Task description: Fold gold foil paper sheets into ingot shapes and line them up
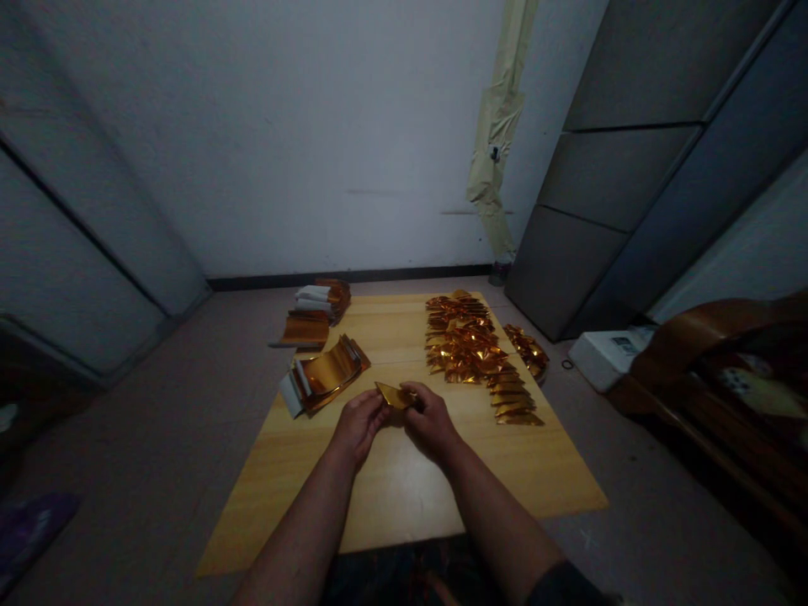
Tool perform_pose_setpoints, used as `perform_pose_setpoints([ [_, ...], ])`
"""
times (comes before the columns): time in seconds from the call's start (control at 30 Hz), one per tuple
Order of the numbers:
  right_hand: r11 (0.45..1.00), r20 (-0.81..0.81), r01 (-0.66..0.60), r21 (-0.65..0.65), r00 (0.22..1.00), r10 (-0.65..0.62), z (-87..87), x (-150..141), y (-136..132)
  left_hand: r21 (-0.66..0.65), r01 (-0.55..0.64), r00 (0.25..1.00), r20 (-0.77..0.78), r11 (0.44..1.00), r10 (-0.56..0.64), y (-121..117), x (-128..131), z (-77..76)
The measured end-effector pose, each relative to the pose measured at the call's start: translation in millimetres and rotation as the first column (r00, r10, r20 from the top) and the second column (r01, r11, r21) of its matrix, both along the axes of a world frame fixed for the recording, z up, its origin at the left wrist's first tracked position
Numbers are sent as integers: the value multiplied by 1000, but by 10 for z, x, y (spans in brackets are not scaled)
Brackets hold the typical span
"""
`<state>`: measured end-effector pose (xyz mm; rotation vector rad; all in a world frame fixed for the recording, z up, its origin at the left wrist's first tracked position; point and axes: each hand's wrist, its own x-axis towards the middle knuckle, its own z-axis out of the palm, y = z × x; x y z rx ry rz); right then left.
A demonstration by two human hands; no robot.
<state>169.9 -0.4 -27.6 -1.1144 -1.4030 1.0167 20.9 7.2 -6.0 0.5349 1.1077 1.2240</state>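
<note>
Between my two hands is a folded piece of gold foil paper (pixel 396 396), held just above the wooden table (pixel 404 497). My left hand (pixel 361 425) closes its fingers on the paper's left end. On the right end, my right hand (pixel 433 421) grips it between thumb and fingers. Left of my hands lies a curled stack of gold foil sheets (pixel 332 370), with pale backs showing at its edge. To the right, folded gold foil pieces (pixel 464 341) lie in a large overlapping pile, with a row of several more (pixel 511 397) nearer to me.
More foil paper bundles (pixel 319 303) sit at the table's far left corner. Beyond the right edge, another heap of folded foil (pixel 527 349) stands low beside the table. A grey refrigerator (pixel 581 185), a white box (pixel 609 353) and wooden furniture (pixel 707 396) are on the right.
</note>
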Motion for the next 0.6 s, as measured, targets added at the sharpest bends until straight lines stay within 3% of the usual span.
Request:
perform_pose_setpoints([
  [0.13,993,94,5,118,995,-17,-5,25,10,13,21,996,-82,1000,-20,-17,33,-14],
  [0.4,953,80,-58,296,996,36,117,54,-19,42,48,976,-212,998,-38,-46,118,-35],
  [0.6,954,112,-76,291,993,45,91,36,-25,29,67,972,-229,997,-59,-43,114,-31],
])
